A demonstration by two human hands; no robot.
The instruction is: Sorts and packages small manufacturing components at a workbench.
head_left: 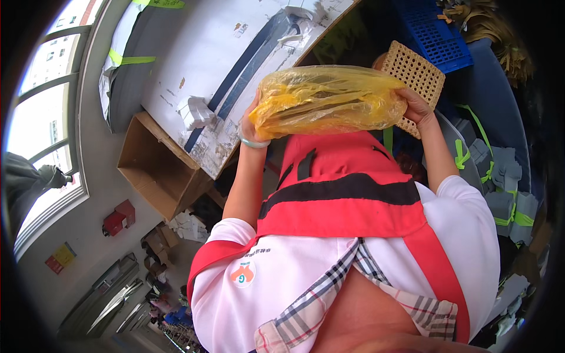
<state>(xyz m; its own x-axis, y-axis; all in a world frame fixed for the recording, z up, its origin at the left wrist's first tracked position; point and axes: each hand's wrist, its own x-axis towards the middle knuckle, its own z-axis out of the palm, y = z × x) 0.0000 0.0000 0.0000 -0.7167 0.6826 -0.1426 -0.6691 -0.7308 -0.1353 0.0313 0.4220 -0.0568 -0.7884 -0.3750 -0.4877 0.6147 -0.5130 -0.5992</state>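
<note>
Near us, our left hand [250, 120] and right hand [415, 106] have fingers pinching the yellow plastic bag [329, 100]; we think the thin film could slip or tear.

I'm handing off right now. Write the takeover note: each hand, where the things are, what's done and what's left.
Left hand: closed on the left end of the yellow plastic bag, held up in front of the chest.
Right hand: closed on the bag's right end, with the woven cane panel behind it; whether the fingers grip the panel too cannot be told.
Nearby: white worktable, open cardboard box, blue crate.
Done: bag lifted.
Left: bag not yet set down; contents unclear.
</note>
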